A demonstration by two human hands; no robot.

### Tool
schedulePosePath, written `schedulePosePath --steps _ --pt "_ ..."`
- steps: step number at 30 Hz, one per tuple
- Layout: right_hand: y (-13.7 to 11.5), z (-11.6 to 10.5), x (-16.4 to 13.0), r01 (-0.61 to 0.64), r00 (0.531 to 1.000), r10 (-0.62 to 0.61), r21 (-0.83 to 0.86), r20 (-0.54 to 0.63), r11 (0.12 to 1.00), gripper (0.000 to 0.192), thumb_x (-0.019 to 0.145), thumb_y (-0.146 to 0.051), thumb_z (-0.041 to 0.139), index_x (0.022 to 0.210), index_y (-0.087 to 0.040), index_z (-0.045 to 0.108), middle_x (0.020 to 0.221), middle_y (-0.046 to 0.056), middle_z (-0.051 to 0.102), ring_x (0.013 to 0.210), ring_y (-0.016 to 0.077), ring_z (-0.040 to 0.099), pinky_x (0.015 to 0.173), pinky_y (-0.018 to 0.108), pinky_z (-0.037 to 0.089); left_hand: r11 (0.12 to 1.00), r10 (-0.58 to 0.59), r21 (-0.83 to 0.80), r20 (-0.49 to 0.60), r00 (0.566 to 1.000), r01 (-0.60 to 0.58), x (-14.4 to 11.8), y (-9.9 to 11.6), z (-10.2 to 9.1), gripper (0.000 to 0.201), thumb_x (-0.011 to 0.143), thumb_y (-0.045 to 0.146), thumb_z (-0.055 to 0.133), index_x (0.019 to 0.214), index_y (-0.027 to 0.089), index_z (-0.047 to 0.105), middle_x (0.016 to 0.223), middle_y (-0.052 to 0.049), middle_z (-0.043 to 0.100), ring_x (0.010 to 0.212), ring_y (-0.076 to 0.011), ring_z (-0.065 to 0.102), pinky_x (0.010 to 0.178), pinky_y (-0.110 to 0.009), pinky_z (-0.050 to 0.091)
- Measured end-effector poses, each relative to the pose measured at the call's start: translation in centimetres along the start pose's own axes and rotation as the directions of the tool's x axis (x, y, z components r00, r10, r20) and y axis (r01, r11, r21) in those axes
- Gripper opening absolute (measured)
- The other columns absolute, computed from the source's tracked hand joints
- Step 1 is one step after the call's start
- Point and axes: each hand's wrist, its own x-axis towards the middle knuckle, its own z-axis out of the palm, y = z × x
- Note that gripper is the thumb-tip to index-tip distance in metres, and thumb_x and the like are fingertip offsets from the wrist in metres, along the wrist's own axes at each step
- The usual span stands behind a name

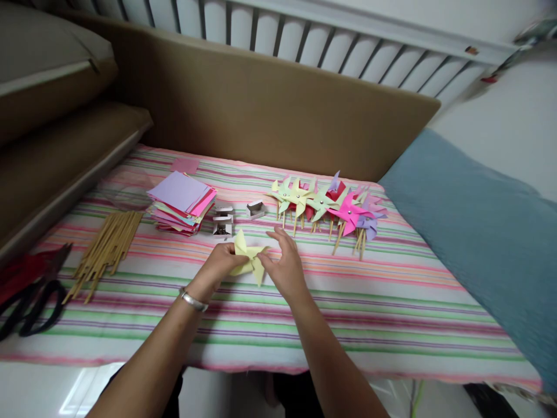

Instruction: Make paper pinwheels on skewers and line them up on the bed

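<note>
While the left hand point(220, 264) pinches a yellow paper pinwheel point(249, 259), the right hand point(285, 264) touches it with fingers spread. Finished pinwheels point(328, 203) lie behind it on the striped bench point(348, 302).

Single view, head-worn, looking forward and down from above the near edge of the striped cloth-covered table point(369, 313). Faces 12 o'clock toward the tan padded board point(261, 110) and the white barred rail point(304, 40) behind it. Close range: both forearms enter from 6 o'clock, and the left hand point(217, 267) and right hand point(285, 267) sit mid-frame. Blue cushion point(478, 232) cuts in at 3 o'clock, brown ledge point(65, 168) at 9 o'clock. No second view to overlap.
</note>
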Motion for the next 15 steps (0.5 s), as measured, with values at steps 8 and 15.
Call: schedulePosePath --steps 8,15 --pt "0.48 -0.86 -0.02 -0.05 0.906 0.041 0.01 0.42 0.999 0.051 0.067 -0.01 0.054 0.116 -0.027 0.056 0.085 0.0 0.066 0.075 0.0173 0.061 0.069 0.03 0.047 0.953 0.025 0.286 0.257 0.966 -0.101 -0.32 -0.55 0.13 0.017 0.06 0.023 0.065 0.07 0.011 0.07 0.055 0.002 0.059 0.048 -0.0106 0.047 0.048 -0.022 0.032" --pt "0.37 -0.81 -0.12 -0.063 0.906 0.052 0.01 0.42 0.998 0.054 0.066 -0.009 0.053 0.118 -0.025 0.053 0.081 -0.001 0.063 0.068 0.0138 0.058 0.063 0.025 0.043 0.923 0.037 0.361 0.27 0.962 -0.137 -0.3 -0.62 0.28 0.016 0.062 0.025 0.064 0.07 0.011 0.067 0.056 0.002 0.057 0.05 -0.0107 0.048 0.05 -0.022 0.034"
